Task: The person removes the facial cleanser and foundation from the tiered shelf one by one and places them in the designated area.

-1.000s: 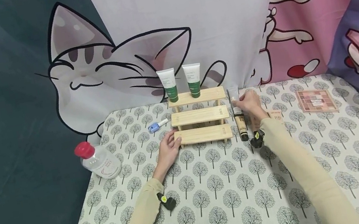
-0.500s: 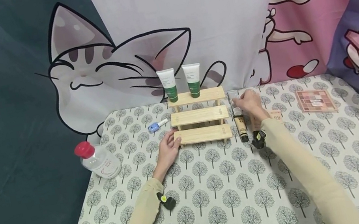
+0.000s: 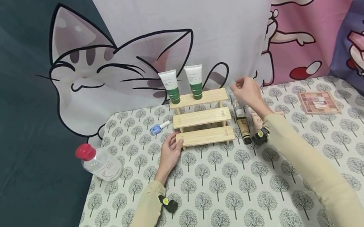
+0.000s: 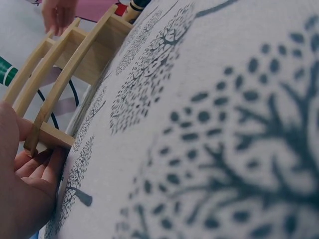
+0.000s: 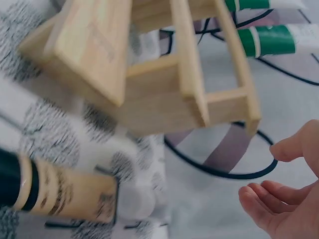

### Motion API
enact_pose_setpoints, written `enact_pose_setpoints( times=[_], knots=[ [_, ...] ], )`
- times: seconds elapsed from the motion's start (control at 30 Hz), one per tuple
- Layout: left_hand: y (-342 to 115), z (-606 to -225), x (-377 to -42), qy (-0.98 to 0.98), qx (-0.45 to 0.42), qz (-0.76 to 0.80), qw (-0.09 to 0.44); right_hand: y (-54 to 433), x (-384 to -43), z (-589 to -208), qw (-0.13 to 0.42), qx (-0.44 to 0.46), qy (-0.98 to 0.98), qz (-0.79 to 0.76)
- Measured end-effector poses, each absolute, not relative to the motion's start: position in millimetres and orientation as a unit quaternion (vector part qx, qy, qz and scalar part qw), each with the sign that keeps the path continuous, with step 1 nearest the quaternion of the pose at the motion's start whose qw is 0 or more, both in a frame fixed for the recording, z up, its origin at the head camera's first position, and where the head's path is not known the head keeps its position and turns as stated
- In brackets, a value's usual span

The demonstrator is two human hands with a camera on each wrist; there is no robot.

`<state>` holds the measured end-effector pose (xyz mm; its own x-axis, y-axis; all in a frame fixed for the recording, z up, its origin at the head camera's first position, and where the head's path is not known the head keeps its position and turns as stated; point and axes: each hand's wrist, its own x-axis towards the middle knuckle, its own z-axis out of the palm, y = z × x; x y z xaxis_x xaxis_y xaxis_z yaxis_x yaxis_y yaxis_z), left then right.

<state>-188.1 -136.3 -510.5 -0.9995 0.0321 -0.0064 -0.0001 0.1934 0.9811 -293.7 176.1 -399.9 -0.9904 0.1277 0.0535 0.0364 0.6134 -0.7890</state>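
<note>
My left hand (image 3: 169, 150) grips the left end of the lowest step of a three-step wooden display rack (image 3: 205, 136), thumb on top and fingers beneath, as the left wrist view shows. Above the table, right of the rack's top step, my right hand (image 3: 248, 91) holds nothing; in the right wrist view its thumb (image 5: 294, 144) stands apart from loosely bent fingers. A grey-capped clear tube (image 3: 238, 108) lies below that hand, its far end partly hidden. End to end with it lies a beige tube with a black cap (image 3: 244, 129). Two white-and-green tubes (image 3: 171, 87) stand on the top step.
Partly under my right forearm lies a pinkish BB cream box (image 3: 257, 121). Farther right is an eyeshadow palette (image 3: 319, 102). A blue nail polish bottle (image 3: 159, 128) lies left of the rack, and a red-capped clear bottle (image 3: 104, 163) stands at the left edge.
My right hand has let go of the grey-capped tube, which now lies behind the beige one, and has risen up and away. My left hand stays on the rack.
</note>
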Motion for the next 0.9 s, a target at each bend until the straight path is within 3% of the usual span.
enact_pose_setpoints(
  times=[0.27,0.9],
  knots=[
    [-137.0,-510.4,-188.2,0.775,0.004,0.632,0.012,150.7,-285.9,-379.8,0.096,-0.018,-0.852,0.515],
    [-136.0,-511.8,-189.0,0.759,0.007,0.65,0.015,97.1,-282.8,-378.5,0.079,0.068,-0.828,0.551]
  ],
)
